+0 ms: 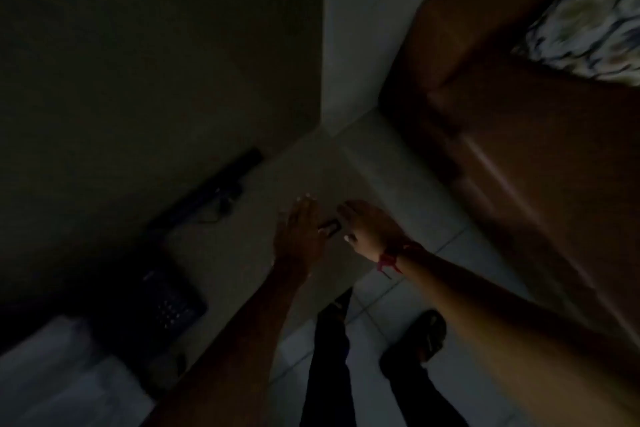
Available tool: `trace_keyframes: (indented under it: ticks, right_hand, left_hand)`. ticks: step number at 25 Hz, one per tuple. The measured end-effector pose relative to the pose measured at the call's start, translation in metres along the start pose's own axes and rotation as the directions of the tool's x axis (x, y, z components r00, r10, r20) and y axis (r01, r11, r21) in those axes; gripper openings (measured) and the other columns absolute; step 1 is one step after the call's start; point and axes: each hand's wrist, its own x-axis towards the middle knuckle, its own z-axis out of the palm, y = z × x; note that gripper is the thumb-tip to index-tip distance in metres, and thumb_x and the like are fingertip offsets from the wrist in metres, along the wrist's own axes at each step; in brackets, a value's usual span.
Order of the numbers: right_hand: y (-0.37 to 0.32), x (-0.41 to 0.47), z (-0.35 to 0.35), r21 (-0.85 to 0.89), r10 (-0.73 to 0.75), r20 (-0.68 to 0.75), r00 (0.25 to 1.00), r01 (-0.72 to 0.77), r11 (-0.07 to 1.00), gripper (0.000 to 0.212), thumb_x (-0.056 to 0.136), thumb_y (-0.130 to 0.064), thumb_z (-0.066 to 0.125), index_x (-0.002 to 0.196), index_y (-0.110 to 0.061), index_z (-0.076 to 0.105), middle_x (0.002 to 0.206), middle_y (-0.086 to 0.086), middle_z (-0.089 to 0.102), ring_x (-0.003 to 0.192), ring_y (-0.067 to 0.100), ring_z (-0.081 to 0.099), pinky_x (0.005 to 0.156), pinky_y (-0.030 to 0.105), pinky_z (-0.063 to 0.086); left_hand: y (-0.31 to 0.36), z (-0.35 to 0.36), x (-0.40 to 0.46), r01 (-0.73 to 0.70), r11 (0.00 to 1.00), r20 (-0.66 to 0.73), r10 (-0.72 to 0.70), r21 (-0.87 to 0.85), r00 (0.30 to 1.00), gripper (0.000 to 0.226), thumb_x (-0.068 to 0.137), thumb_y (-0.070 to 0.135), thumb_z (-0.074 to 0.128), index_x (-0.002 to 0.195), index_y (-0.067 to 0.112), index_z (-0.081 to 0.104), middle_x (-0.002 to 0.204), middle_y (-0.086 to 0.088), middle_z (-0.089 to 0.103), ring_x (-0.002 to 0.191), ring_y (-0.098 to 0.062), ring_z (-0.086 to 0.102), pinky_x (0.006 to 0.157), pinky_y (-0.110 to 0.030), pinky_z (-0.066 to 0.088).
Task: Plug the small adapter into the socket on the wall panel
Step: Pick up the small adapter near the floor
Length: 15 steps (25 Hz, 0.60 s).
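Head view, and the room is very dim. Both arms reach forward and down, the hands close together with a small dark object (330, 228) between them; it may be the adapter, though blur and gloom keep me from being sure. The left hand (300, 236) is spread flat, fingers extended, its thumb side touching that dark object. The right hand (369, 229) curls just right of it, fingers bent downward; whether either hand actually grips the object I cannot tell. A red thread band (391, 258) circles the right wrist.

Beneath the hands lies a pale tiled floor (408, 205). Nearer, two legs in dark trousers end in dark sandals (427, 329). To the left, along the foot of a dark wall (156, 63), sits a long black strip-like thing (207, 193) with a cord; its sockets are not distinguishable. A dark device (169, 302) with small pale dots rests nearer on the left. On the right stands brown wooden furniture (519, 149), with patterned cloth (595, 21) at the far right corner.
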Motion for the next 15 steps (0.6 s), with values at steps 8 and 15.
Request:
trace_keyframes:
  ticks: [8,15]
  right_hand:
    - [-0.033,0.059,0.114,-0.223,-0.161,-0.012,0.987,0.154,0.963,0.044,0.087,-0.041,0.052,0.117,-0.01,0.062,0.126,0.016,0.06,0.116,0.038,0.055,0.095,0.05,0.044]
    - [-0.023,0.062,0.101,-0.002,-0.034,0.011,0.999,0.034,0.999,0.044,0.089,-0.029,0.046,0.129,-0.014,0.056,0.138,0.016,0.054,0.127,0.038,0.046,0.105,0.05,0.038]
  left_hand:
    - [-0.058,0.123,-0.011,0.184,0.983,-0.105,-0.181,0.019,0.978,0.065,0.109,0.038,0.026,0.164,0.01,0.006,0.174,-0.008,0.002,0.161,-0.023,0.005,0.129,-0.049,0.015]
    - [-0.056,0.128,-0.01,0.218,0.975,-0.168,-0.222,-0.043,0.96,0.061,0.109,0.033,0.03,0.163,0.009,0.012,0.173,-0.008,0.01,0.161,-0.022,0.011,0.129,-0.05,0.018]
